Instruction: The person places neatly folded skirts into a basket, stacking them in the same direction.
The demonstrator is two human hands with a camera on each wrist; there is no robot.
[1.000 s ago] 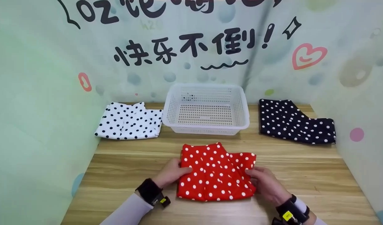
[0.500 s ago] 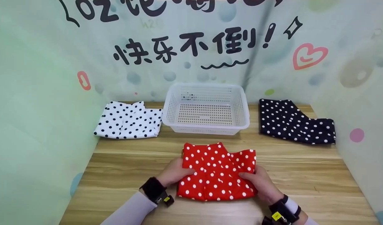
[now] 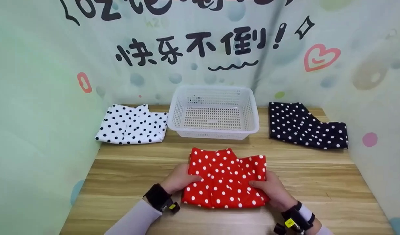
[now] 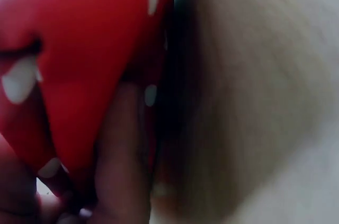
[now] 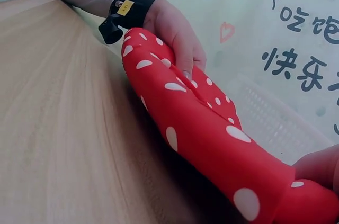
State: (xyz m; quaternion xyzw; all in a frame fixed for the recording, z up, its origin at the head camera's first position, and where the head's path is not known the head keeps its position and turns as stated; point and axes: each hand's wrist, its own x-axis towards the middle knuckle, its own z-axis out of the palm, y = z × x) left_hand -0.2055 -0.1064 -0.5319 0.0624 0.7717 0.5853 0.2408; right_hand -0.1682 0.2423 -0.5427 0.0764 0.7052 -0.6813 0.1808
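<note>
A folded red garment with white polka dots [image 3: 224, 179] is held between both hands at the middle of the table. My left hand [image 3: 178, 178] grips its left side, thumb on top, fingers underneath. On the opposite side my right hand [image 3: 275, 189] grips the edge, its thumb lying over the upper face. In the right wrist view, the garment's rounded fold [image 5: 196, 128] rises at a slant above the tabletop with dark shadow beneath. Close up in the left wrist view, curled fingers [image 4: 122, 155] press into the red fabric [image 4: 85, 65].
Behind the garment stands a white perforated plastic basket [image 3: 216, 134] with nothing visible inside. A folded white garment with black dots [image 3: 133, 125] lies left of it, a black one with white dots [image 3: 307, 125] right. Printed curtains [image 3: 187, 75] enclose the wooden table [image 3: 128, 169].
My right hand has shifted left, its thumb now further over the garment. The garment's right flap has lifted a little. My left hand keeps its hold; the view has shifted slightly.
</note>
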